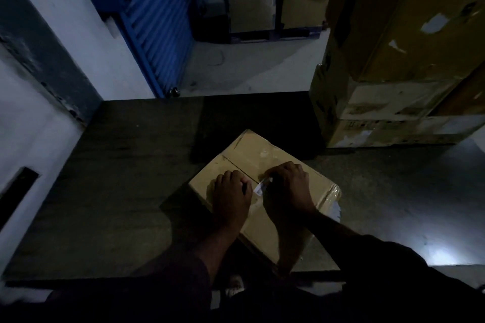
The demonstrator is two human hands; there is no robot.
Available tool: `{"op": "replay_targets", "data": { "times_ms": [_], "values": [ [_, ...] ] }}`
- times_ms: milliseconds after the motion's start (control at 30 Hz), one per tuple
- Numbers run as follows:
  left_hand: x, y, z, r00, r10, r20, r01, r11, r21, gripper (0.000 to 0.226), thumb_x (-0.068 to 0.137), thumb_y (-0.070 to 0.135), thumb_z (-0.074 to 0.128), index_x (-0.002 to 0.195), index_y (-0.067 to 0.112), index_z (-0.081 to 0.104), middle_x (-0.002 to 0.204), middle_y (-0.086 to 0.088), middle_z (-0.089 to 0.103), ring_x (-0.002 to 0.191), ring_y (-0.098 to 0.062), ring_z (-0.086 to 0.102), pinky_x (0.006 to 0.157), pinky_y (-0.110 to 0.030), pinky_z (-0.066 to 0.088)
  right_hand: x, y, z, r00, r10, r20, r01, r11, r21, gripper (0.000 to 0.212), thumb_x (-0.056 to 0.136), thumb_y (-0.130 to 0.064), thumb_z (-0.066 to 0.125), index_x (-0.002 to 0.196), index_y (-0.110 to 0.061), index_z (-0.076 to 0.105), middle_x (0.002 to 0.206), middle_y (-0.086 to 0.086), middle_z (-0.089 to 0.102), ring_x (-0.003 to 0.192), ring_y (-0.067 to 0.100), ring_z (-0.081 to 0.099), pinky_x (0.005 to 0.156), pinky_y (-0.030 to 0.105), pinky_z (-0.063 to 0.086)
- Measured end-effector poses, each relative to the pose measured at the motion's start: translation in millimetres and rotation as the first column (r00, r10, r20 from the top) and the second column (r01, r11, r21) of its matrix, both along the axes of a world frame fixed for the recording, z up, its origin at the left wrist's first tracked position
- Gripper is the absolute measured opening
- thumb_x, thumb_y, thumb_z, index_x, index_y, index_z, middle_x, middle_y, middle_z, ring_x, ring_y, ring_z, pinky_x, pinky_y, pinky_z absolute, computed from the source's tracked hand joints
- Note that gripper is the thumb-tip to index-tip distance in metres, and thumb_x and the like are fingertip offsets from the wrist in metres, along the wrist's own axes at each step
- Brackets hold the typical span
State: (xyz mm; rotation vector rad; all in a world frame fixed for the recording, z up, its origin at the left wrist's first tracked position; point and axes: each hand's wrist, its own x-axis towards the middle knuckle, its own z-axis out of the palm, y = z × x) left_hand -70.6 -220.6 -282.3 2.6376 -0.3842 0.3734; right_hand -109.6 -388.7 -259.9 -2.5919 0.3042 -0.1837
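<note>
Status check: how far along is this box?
Done: the cardboard box is closed, with glossy tape over its seam. In hand: the right hand seems to pinch a white label at the seam; the left hand rests on top beside it. Left: probably pressing the label flat.

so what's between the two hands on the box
A small white label lies on top of the box, between the left hand and the right hand, which seems to pinch its edge. The head view shows this.

Matt brown cardboard box (265,186) – glossy clear tape (265,155) along its seam.
</note>
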Motion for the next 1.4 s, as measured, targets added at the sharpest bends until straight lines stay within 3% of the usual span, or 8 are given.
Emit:
{"op": "replay_targets", "data": {
  "times_ms": [67, 233, 433, 700, 900, 1000, 1233, 1400],
  "values": [
    [0.1, 0.3, -0.1, 1.000, -0.009, -0.006, 0.009, 1.000, -0.009, 0.012, 0.092, 0.031, 0.059, 0.083, 0.023, 0.057, 0.081, 0.005, 0.056, 0.078, -0.018, 0.052, 0.074, -0.037, 0.044, -1.3, 0.0, 4.5, 1.000, -0.006, 0.019, 0.005, 0.999, 0.036, 0.043, 0.077, -0.039, 0.069, 0.120, -0.037, 0.062, 0.110, -0.004, 0.059, 0.103, 0.025, 0.051, 0.081, 0.034, 0.035],
    [1.6, 1.7, -3.5, 1.000, -0.003, -0.028, 0.003, 1.000, 0.009, 0.012, 0.091, 0.034, 0.058, 0.086, 0.023, 0.057, 0.084, 0.005, 0.057, 0.082, -0.018, 0.053, 0.077, -0.037, 0.044, -4.2, 2.2, -0.6, 0.999, -0.020, 0.047, 0.021, 1.000, -0.022, 0.027, 0.072, -0.044, 0.061, 0.092, -0.030, 0.072, 0.101, 0.002, 0.058, 0.097, 0.028, 0.049, 0.078, 0.036, 0.036],
    [-0.3, 0.5, 0.7, 1.000, -0.004, -0.011, 0.004, 1.000, 0.003, 0.012, 0.090, 0.031, 0.061, 0.084, 0.022, 0.057, 0.085, 0.003, 0.057, 0.082, -0.019, 0.052, 0.077, -0.036, 0.040, 0.4, -3.9, -6.5, 0.999, 0.037, -0.036, -0.039, 0.997, -0.067, 0.034, 0.080, -0.031, 0.072, 0.110, -0.017, 0.068, 0.118, 0.009, 0.055, 0.108, 0.033, 0.045, 0.081, 0.033, 0.027],
    [0.6, 0.8, -1.3, 1.000, -0.011, -0.015, 0.010, 1.000, -0.010, 0.011, 0.090, 0.030, 0.062, 0.085, 0.022, 0.057, 0.085, 0.003, 0.058, 0.081, -0.020, 0.053, 0.076, -0.036, 0.042, -6.9, -7.9, -8.3, 0.997, 0.039, 0.070, -0.046, 0.993, 0.106, 0.037, 0.079, -0.034, 0.073, 0.115, -0.030, 0.063, 0.111, -0.003, 0.061, 0.105, 0.021, 0.050, 0.082, 0.032, 0.032],
    [0.3, -0.5, -1.2, 1.000, -0.004, -0.019, 0.004, 1.000, 0.001, 0.012, 0.091, 0.031, 0.059, 0.085, 0.021, 0.057, 0.085, 0.003, 0.057, 0.081, -0.018, 0.051, 0.076, -0.035, 0.042, -5.9, -5.8, -10.1, 0.999, 0.018, 0.048, -0.017, 0.999, -0.031, 0.021, 0.076, -0.041, 0.062, 0.094, -0.035, 0.070, 0.097, -0.009, 0.058, 0.098, 0.017, 0.051, 0.088, 0.032, 0.036],
    [0.0, -0.8, -0.1, 1.000, 0.006, 0.003, -0.005, 1.000, -0.002, 0.011, 0.090, 0.028, 0.062, 0.083, 0.021, 0.057, 0.083, 0.003, 0.057, 0.079, -0.019, 0.051, 0.073, -0.036, 0.041, -5.0, -3.7, -12.6, 0.999, 0.027, -0.021, -0.029, 0.994, -0.103, 0.033, 0.075, -0.050, 0.048, 0.092, -0.030, 0.068, 0.100, -0.004, 0.057, 0.098, 0.021, 0.049, 0.088, 0.037, 0.039],
    [-2.1, -0.2, 1.2, 1.000, 0.001, 0.027, 0.000, 0.999, -0.052, 0.012, 0.086, 0.024, 0.068, 0.081, 0.021, 0.057, 0.080, 0.002, 0.057, 0.076, -0.021, 0.053, 0.071, -0.038, 0.044, -9.3, -8.2, -12.1, 0.995, 0.094, 0.014, -0.093, 0.995, -0.026, 0.051, 0.077, -0.054, 0.045, 0.103, -0.016, 0.067, 0.112, 0.008, 0.055, 0.102, 0.030, 0.044, 0.077, 0.034, 0.029],
    [-0.7, -0.4, -0.4, 1.000, 0.001, 0.020, -0.001, 0.999, -0.032, 0.012, 0.088, 0.026, 0.064, 0.082, 0.021, 0.055, 0.081, 0.002, 0.056, 0.077, -0.022, 0.053, 0.074, -0.039, 0.044, -12.3, -7.3, -10.9, 0.991, 0.079, 0.104, -0.084, 0.995, 0.053, 0.040, 0.081, -0.053, 0.054, 0.104, -0.024, 0.066, 0.108, 0.000, 0.057, 0.102, 0.024, 0.047, 0.077, 0.034, 0.032]
  ]
}}
